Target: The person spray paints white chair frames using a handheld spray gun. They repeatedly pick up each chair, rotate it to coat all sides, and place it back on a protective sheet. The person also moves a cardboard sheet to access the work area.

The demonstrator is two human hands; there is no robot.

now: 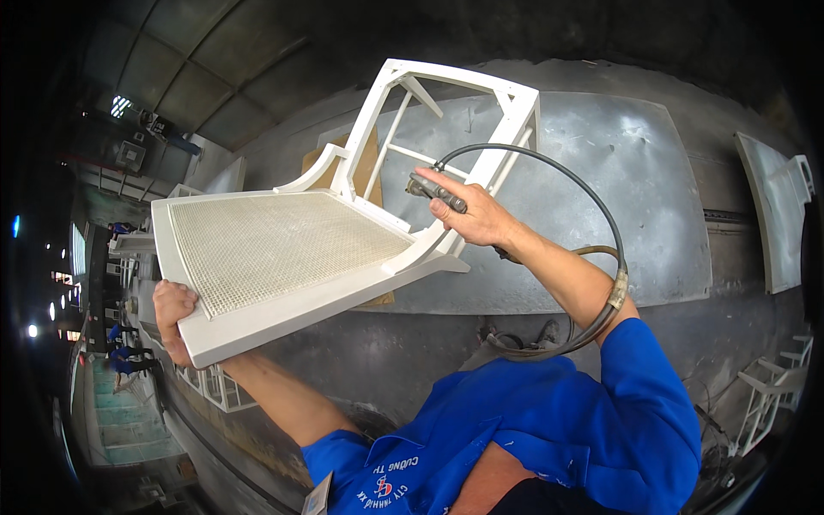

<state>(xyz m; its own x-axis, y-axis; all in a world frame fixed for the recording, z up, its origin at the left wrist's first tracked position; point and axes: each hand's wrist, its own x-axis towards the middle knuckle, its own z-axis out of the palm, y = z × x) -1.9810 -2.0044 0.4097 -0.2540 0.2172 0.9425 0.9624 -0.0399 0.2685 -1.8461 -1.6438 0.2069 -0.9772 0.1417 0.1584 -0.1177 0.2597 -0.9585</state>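
Two hands: both clamped.
Left hand point(176, 319): grips white chair point(283, 257) corner, 8 o'clock.
Right hand point(476, 216): wraps hosed tool point(436, 191).
Chair: rigid, probably light; woven seat fragile, frame the safer hold.

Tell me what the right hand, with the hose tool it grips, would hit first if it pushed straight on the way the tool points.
Probably the white chair frame. The right hand aims the grey hose tool up-left, its tip close to the chair's back rails. Depth is unclear, so it could slip between the rails toward the grey wall panel.
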